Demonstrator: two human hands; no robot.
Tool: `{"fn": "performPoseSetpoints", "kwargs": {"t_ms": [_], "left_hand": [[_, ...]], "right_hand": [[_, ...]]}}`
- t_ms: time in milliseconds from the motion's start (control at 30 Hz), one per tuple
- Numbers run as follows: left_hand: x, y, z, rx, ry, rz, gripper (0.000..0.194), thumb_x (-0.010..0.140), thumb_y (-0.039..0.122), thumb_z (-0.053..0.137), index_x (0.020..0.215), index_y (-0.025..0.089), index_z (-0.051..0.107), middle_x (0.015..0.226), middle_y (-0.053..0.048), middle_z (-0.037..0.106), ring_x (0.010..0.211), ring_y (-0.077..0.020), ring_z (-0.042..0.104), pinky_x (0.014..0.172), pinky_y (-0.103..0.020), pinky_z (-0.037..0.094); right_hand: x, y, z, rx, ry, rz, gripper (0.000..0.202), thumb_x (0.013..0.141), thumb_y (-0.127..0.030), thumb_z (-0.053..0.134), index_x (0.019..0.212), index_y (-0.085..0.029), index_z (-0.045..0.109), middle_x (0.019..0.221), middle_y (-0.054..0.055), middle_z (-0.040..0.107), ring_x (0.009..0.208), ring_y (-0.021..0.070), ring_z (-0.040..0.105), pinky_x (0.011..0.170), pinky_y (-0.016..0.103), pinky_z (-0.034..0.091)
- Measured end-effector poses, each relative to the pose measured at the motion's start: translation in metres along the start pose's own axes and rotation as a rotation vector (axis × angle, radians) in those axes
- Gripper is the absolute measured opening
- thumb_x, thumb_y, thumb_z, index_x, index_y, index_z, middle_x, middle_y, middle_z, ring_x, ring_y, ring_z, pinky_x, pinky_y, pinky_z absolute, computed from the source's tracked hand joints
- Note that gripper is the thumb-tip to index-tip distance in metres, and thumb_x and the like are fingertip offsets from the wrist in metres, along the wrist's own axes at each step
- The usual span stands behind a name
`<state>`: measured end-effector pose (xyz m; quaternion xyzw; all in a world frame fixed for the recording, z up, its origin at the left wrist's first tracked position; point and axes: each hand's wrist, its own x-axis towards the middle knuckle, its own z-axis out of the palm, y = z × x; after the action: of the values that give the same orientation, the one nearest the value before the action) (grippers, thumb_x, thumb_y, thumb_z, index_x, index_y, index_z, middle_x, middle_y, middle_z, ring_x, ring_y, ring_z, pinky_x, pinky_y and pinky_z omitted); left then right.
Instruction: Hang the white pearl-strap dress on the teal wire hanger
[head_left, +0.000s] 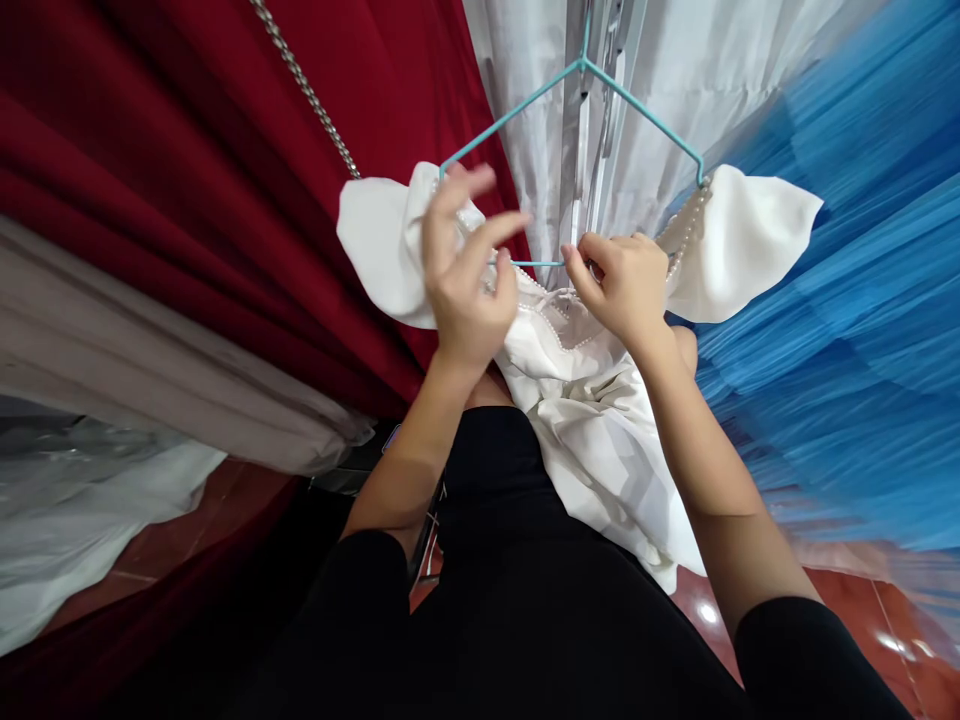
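Observation:
A white dress (592,400) with pearl-beaded trim hangs from a thin turquoise clothes hanger (517,117). Its puffed left sleeve (386,240) and right sleeve (750,245) spread out at the hanger's two ends. My left hand (469,270) is raised in front of the left shoulder, fingers apart and slightly blurred, with nothing visible in it. My right hand (619,280) is closed at the hanger's lower bar, which disappears into its curled fingers just above the neckline. Whether it also grips fabric is hidden. The dress's lower part lies bunched toward my lap.
Dark red drapery (225,200) with a beaded chain (307,90) fills the left side. Blue tulle (847,330) hangs close on the right. Behind the hanger are a metal upright (600,130) and white curtains (690,60). Reddish tiles (870,620) show below.

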<state>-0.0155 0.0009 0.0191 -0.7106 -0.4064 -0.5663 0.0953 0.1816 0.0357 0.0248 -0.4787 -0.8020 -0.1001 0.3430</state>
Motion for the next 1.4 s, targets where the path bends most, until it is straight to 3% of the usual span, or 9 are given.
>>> {"fn": "performPoseSetpoints", "kwargs": {"t_ms": [67,333,500,633,767,867,1033,1233,1400], "left_hand": [[0.01,-0.017,-0.015,-0.008,0.066,-0.048,0.049,0.097,0.008,0.058,0.139,0.032,0.06,0.154,-0.002,0.054,0.161,-0.0295,0.027,0.129,-0.053,0.035],[0.063,-0.074,-0.071,0.031,0.135,-0.047,0.059,0.072,-0.018,0.045,0.118,0.013,0.065,0.115,-0.001,0.071,0.098,-0.0139,0.076,0.094,-0.03,0.062],[0.036,-0.085,-0.101,0.214,0.274,-0.242,0.034,0.081,-0.007,0.054,0.097,0.017,0.072,0.092,0.0,0.073,0.091,-0.0192,0.075,0.08,-0.037,0.06],[-0.015,-0.073,-0.083,0.275,0.054,-0.36,0.011,0.076,0.007,0.068,0.085,0.012,0.073,0.073,0.001,0.067,0.066,-0.0141,0.065,0.063,-0.029,0.052],[-0.039,-0.039,-0.044,0.11,-0.232,-0.114,0.007,0.082,0.012,0.068,0.08,0.019,0.067,0.083,-0.002,0.073,0.078,-0.0184,0.071,0.074,-0.031,0.058],[-0.024,-0.01,-0.021,0.043,-0.233,0.074,0.009,0.09,0.014,0.064,0.092,0.022,0.067,0.113,-0.005,0.074,0.112,-0.0257,0.07,0.102,-0.043,0.054],[0.011,0.008,0.0,0.129,-0.347,-0.097,0.018,0.095,0.021,0.059,0.11,0.024,0.068,0.112,-0.008,0.072,0.116,-0.0334,0.064,0.113,-0.055,0.041],[0.006,-0.002,0.006,0.206,-0.499,-0.071,0.02,0.096,0.025,0.051,0.097,0.024,0.07,0.095,-0.01,0.071,0.102,-0.0343,0.063,0.105,-0.056,0.044],[0.011,-0.006,-0.002,0.247,-0.509,-0.053,0.021,0.095,0.022,0.049,0.088,0.024,0.068,0.087,-0.009,0.069,0.097,-0.0324,0.063,0.101,-0.053,0.045]], "right_hand": [[-0.003,-0.001,-0.002,0.013,-0.001,-0.012,0.048,0.109,-0.047,0.036,0.074,-0.021,0.055,0.061,0.002,0.054,0.063,0.0165,0.049,0.074,0.033,0.032],[0.001,0.001,0.0,0.021,-0.028,0.013,0.047,0.108,-0.049,0.039,0.076,-0.021,0.058,0.062,0.003,0.055,0.066,0.0175,0.053,0.075,0.033,0.034],[0.003,0.0,-0.005,0.049,-0.05,0.03,0.046,0.108,-0.05,0.042,0.075,-0.021,0.058,0.064,0.003,0.056,0.066,0.0179,0.053,0.072,0.034,0.034],[0.003,-0.001,-0.004,0.073,-0.059,0.035,0.046,0.108,-0.05,0.043,0.076,-0.021,0.059,0.065,0.004,0.058,0.068,0.0179,0.054,0.073,0.033,0.034],[0.004,-0.005,0.0,0.102,-0.057,0.05,0.048,0.108,-0.052,0.041,0.079,-0.021,0.061,0.067,0.004,0.059,0.07,0.0183,0.055,0.073,0.033,0.035],[0.003,-0.007,-0.002,0.096,-0.05,0.049,0.047,0.109,-0.052,0.04,0.081,-0.021,0.062,0.068,0.004,0.06,0.07,0.0185,0.055,0.073,0.033,0.036],[-0.008,-0.01,-0.023,0.093,-0.08,-0.031,0.036,0.108,-0.042,0.041,0.094,-0.023,0.068,0.081,0.007,0.067,0.081,0.022,0.06,0.081,0.038,0.042],[-0.011,0.037,-0.038,-0.05,0.401,0.089,0.047,0.09,-0.021,0.062,0.137,-0.023,0.061,0.142,0.018,0.061,0.135,0.0365,0.049,0.103,0.05,0.041],[0.018,0.091,-0.05,0.134,0.351,0.073,0.053,0.073,0.005,0.046,0.108,-0.017,0.079,0.098,0.009,0.079,0.086,0.02,0.07,0.08,0.034,0.049]]}}
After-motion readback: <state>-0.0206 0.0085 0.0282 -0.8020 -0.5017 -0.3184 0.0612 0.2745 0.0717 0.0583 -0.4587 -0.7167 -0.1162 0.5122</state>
